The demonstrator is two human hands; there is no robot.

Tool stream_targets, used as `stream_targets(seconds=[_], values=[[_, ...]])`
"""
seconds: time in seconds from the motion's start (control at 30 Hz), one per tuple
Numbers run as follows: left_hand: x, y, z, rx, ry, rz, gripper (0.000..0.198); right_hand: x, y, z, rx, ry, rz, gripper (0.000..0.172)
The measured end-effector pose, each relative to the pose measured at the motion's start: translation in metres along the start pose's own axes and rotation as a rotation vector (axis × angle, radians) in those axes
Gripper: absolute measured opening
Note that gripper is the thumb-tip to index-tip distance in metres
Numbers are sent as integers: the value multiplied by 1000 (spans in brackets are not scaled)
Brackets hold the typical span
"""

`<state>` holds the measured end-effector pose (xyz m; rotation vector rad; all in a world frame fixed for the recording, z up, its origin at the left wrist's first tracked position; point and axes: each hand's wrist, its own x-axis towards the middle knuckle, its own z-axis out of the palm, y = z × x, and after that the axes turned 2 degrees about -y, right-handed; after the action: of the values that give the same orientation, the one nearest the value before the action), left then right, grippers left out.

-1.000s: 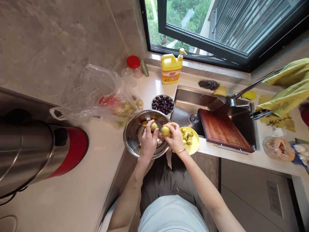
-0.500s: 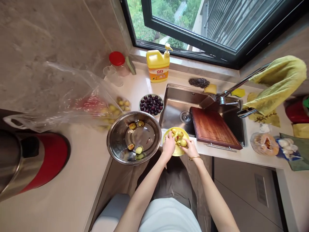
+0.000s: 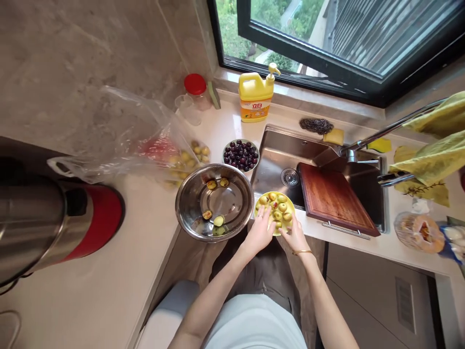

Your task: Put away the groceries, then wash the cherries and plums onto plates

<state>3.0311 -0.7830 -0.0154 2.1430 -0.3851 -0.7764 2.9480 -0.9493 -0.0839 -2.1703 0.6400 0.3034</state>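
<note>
A yellow plate (image 3: 258,198) at the counter's front edge holds several small round yellow-green fruits (image 3: 282,207), some with reddish-brown patches. Over the plate's near left part lies my left hand (image 3: 262,229), fingers apart, touching or just above the fruit. My right hand (image 3: 296,236), with a bracelet at the wrist, rests by the near right rim with its fingers spread and nothing in them. Left of the plate, a steel basin (image 3: 232,203) contains a few fruits, some browned, one pale green (image 3: 218,221).
Behind the basin stand a bowl of dark purple round fruits (image 3: 240,156) and a plastic bag (image 3: 165,150) with more yellow fruit. A wooden cutting board (image 3: 336,198) lies across the sink (image 3: 271,145). A yellow detergent jug (image 3: 255,99) stands by the window. A red-and-steel appliance (image 3: 96,218) is at left.
My hands have loosened from the fruit and spread their fingers. The fruits now lie spread out across the plate. The view has shifted, so the scene sits farther right.
</note>
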Motion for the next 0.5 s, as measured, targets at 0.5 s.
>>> stream_targets(seconds=[0.5], values=[[-2,-123,-110,637,-224,-486,68,108,-250,157,-769,-334,-595,47]])
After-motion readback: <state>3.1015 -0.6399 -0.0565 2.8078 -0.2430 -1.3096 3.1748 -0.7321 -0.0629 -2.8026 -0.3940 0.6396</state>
